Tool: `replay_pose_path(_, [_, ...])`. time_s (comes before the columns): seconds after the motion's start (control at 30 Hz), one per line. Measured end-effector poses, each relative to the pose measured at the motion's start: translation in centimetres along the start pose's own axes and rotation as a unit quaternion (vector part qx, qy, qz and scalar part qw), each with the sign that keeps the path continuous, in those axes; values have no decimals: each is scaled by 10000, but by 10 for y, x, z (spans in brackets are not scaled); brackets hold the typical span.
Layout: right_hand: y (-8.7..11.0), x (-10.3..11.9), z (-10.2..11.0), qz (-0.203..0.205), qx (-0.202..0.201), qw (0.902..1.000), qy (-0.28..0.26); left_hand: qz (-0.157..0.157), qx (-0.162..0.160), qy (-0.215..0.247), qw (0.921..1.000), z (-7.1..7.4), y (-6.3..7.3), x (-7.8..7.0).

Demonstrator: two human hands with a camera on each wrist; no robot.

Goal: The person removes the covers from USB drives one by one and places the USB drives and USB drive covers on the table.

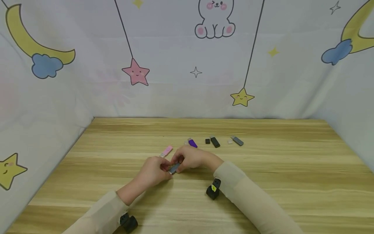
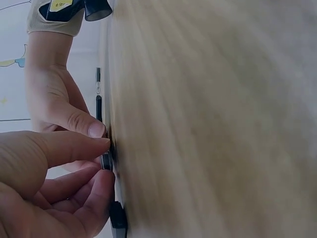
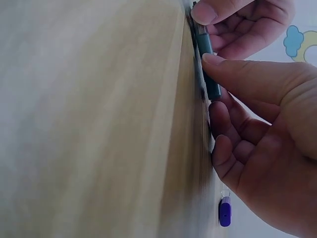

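Near the middle of the table a grey USB flash drive [image 1: 174,168] is held low over the wood by both hands. My left hand [image 1: 153,172] pinches one end of it between thumb and fingers. On the body of the drive [image 3: 212,85], the thumb and fingers of my right hand [image 1: 191,157] grip from the other side. The left thumb covers part of the end, so I cannot tell whether a separate cap is there. A pink USB flash drive [image 1: 167,151] lies just beyond the left hand, its connector pointing toward that hand.
Behind the right hand lie a purple flash drive [image 1: 192,143], a black flash drive [image 1: 215,141] with a black cap [image 1: 207,141] beside it, and another grey flash drive [image 1: 237,140] with a pale cap [image 1: 230,142]. A printed curtain [image 1: 175,97] stands around the wooden table [image 1: 277,182].
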State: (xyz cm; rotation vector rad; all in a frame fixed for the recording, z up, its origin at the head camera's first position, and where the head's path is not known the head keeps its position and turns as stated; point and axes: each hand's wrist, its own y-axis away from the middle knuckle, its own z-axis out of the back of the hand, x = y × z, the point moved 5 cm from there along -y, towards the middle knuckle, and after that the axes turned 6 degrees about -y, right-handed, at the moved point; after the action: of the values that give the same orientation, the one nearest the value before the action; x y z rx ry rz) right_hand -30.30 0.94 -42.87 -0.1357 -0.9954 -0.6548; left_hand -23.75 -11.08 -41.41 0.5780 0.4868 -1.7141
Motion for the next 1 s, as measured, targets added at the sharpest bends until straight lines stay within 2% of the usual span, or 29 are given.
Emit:
replay_pose_path(0.4, [7, 0, 4, 51, -117, 9999, 68, 380, -43, 143, 9992, 1, -3, 3])
replay_pose_path(0.67, [18, 5, 14, 383, -271, 9988, 106, 203, -89, 489, 9986, 11, -5, -5])
replay_pose_path(0.87, [30, 9, 22, 683, -409, 9967, 133, -77, -165, 703, 9974, 15, -6, -12])
replay_pose_path(1.0, [40, 10, 26, 845, -492, 9952, 100, -262, -79, 947, 9951, 16, -6, -20])
